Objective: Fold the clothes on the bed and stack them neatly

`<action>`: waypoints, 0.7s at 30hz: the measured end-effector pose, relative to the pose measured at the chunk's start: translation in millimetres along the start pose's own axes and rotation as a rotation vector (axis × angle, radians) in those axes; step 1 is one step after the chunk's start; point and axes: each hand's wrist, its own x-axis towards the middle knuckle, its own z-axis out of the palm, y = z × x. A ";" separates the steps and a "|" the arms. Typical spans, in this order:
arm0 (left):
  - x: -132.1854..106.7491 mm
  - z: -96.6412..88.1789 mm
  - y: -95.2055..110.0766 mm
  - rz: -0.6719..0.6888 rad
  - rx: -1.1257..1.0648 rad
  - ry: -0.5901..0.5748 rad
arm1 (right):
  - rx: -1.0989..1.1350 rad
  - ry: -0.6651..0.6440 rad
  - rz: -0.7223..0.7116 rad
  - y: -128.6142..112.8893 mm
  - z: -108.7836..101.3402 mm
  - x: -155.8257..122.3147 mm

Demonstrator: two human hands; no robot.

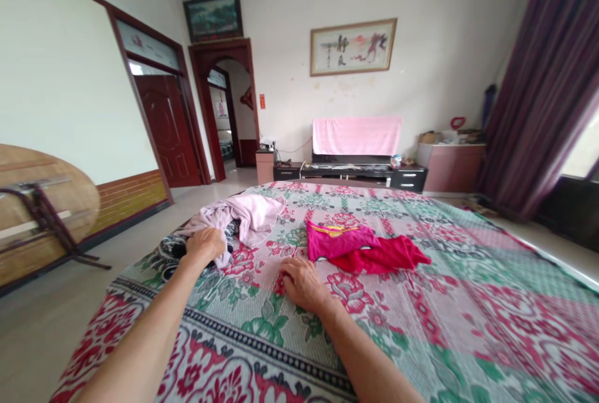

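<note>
Cloth (257, 213), pale pink and crumpled, lies on the far left part of the flowered cover (266, 328), partly over a heap of black-and-white fabric (167, 256), and my left hand (206, 244) is on its near edge. To handle this well, I think I should take the pink layer alone, since the patterned heap just below could easily come up with it; a firm pinch near an edge, with slack left in the folds, should keep it from dragging. My left hand looks closed, fingers curled into the pink folds, though my fingertips are hidden, so I cannot tell how much I have gathered. My right hand (304, 283) is empty, fingers loosely bent and parted, low over the cover or resting on it; I cannot tell how much weight it bears. It is just beside the magenta garment (337, 242), apart from it, and the red garment (388, 256) stretches away to the right, touching the magenta one. Keeping that right hand relaxed should suit smoothing or steadying soft fabric.
</note>
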 end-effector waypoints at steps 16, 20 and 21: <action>-29.3 77.7 173.8 0.414 -0.445 0.025 | -0.259 0.749 0.768 73.8 -72.0 -13.9; -32.1 94.9 184.9 0.402 -0.429 0.121 | -0.237 0.712 0.886 92.5 -79.5 -23.1; -32.5 98.8 185.8 0.435 -0.431 0.152 | -0.236 0.682 0.899 94.6 -79.7 -24.0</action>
